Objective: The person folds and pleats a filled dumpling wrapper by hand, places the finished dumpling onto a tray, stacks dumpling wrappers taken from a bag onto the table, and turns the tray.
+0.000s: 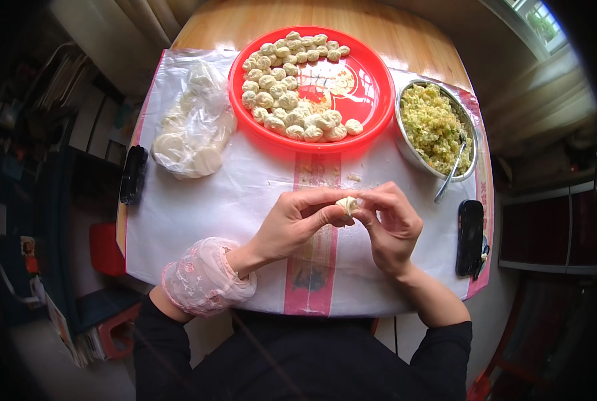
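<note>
A small pleated dumpling (347,204) is pinched between my two hands above the middle of the table. Thumb and fingers of my left hand (303,213) hold it from the left. From the right, the fingertips of my right hand (391,220) press on its gathered top and side. Beyond my hands, a round red tray (373,100) bears many similar pleated dumplings (278,90) along its left and front parts. To the right stands a metal bowl (471,165) of chopped filling (431,125), with a metal spoon (451,173) leaning in it.
A clear plastic bag (193,120) of round dough wrappers (205,160) lies at the left. A black phone (470,235) rests near the right edge, and a black object (134,174) sits at the left edge. A white and pink plastic sheet (203,210) covers the wooden table (338,17).
</note>
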